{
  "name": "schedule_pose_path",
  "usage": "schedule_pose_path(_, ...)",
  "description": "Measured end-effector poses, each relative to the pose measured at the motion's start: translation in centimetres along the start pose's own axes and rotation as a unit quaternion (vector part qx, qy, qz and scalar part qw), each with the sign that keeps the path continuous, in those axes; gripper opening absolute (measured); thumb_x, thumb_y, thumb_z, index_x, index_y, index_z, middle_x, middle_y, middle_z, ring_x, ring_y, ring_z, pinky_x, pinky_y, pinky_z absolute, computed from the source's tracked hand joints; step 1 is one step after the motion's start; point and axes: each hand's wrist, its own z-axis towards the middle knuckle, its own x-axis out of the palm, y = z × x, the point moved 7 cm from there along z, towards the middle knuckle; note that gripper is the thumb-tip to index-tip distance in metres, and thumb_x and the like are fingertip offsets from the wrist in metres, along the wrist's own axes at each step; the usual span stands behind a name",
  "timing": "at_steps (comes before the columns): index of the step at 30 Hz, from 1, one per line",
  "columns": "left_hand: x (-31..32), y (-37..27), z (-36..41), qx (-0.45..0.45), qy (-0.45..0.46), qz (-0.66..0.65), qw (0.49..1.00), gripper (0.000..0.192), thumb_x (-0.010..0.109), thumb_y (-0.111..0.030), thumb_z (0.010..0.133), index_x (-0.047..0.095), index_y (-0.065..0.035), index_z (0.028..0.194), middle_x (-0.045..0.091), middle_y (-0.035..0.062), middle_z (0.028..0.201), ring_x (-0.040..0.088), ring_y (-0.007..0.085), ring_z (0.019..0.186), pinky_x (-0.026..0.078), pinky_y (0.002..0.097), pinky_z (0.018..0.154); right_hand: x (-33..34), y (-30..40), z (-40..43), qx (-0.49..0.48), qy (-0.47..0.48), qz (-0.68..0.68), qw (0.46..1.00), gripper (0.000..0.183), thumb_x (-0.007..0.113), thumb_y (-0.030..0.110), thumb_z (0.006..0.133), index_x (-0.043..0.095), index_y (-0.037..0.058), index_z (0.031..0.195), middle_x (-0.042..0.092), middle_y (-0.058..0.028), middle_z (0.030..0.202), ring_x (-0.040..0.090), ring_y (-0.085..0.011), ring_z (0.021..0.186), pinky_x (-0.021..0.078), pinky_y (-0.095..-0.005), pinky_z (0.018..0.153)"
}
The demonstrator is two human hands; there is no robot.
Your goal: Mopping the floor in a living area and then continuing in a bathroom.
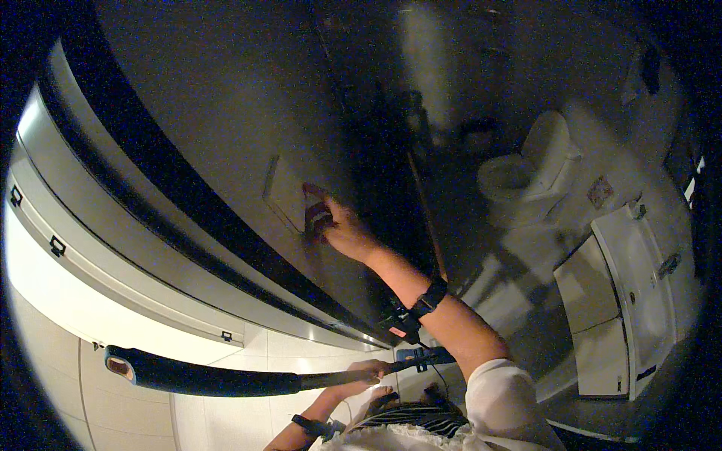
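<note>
My right hand (347, 228) reaches forward to the dark wall, its fingertips at the right edge of a pale square wall plate (285, 194), probably a light switch. The fingers are partly bent and apart and hold nothing. Low in the picture, my left hand (366, 376) is closed around a long dark pole (333, 381) held across my body. A thick black sleeve or grip (208, 373) covers its left end; the other end passes behind my right arm. The kind of tool cannot be told.
A dark bathroom lies to the right, with a toilet (507, 175), its lid up, and a washbasin (648, 287) over a pale cabinet (598, 332). A door frame (186, 265) curves along the left. Below it is a pale tiled floor (237, 411).
</note>
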Motion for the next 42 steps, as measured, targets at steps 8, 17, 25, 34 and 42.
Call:
schedule_pose_path(8, -1.1, 0.8, 1.6, -0.054, -0.001, -0.079, 0.995, 0.013, 0.056, -0.013, 0.072, 0.052, -0.0021, 0.079, 0.056, 0.0086, 0.088, 0.053, 0.0187, 0.083, 0.042, 0.0294, 0.076, -0.6, 2.1, -0.3, -0.07, -0.023, -0.038, 0.997, 0.067, 0.043, -0.01, 0.069, 0.033, 0.0151, 0.131, 0.053, -0.0064, 0.086, 0.053, -0.0127, 0.068, 0.0453, -0.0239, 0.063)
schedule_pose_path(17, -1.1, 1.6, 1.1, -0.027, 0.001, -0.048, 0.998, 0.023, 0.066, -0.013, 0.067, 0.052, -0.0028, 0.082, 0.056, 0.0065, 0.088, 0.053, 0.0165, 0.081, 0.044, 0.0285, 0.073, 0.2, -0.7, 0.3, -0.063, -0.022, -0.153, 0.986, 0.071, 0.042, -0.012, 0.068, 0.031, 0.016, 0.132, 0.055, -0.0077, 0.089, 0.055, -0.0133, 0.071, 0.0458, -0.0258, 0.066)
schedule_pose_path(25, -0.8, 1.3, 0.9, -0.052, -0.016, -0.064, 0.996, 0.012, 0.057, -0.013, 0.072, 0.05, -0.005, 0.076, 0.057, 0.0056, 0.087, 0.053, 0.0158, 0.082, 0.042, 0.0277, 0.074, 0.3, -0.4, -1.4, -0.092, -0.033, -0.174, 0.98, 0.069, 0.044, -0.011, 0.069, 0.032, 0.0146, 0.131, 0.057, -0.0099, 0.092, 0.056, -0.0175, 0.08, 0.045, -0.0278, 0.073)
schedule_pose_path(34, -1.0, 3.0, 1.2, -0.064, -0.029, -0.094, 0.993, 0.005, 0.053, -0.007, 0.072, 0.048, -0.0048, 0.074, 0.059, 0.0081, 0.087, 0.054, 0.0196, 0.081, 0.042, 0.0279, 0.075, -0.3, -0.1, -1.5, -0.136, -0.108, -0.231, 0.957, 0.067, 0.043, -0.012, 0.067, 0.036, 0.0122, 0.129, 0.059, -0.0107, 0.097, 0.057, -0.0196, 0.083, 0.0458, -0.0281, 0.072)
schedule_pose_path(42, -2.0, -0.1, 0.9, -0.079, 0.003, -0.002, 0.997, 0.023, 0.064, -0.02, 0.072, 0.047, -0.0053, 0.074, 0.058, 0.0098, 0.093, 0.055, 0.023, 0.087, 0.043, 0.0316, 0.076, -0.7, -0.8, 0.6, -0.059, -0.094, -0.114, 0.987, 0.061, 0.043, -0.012, 0.067, 0.041, 0.011, 0.125, 0.06, -0.0071, 0.087, 0.056, -0.0155, 0.073, 0.0461, -0.025, 0.063)
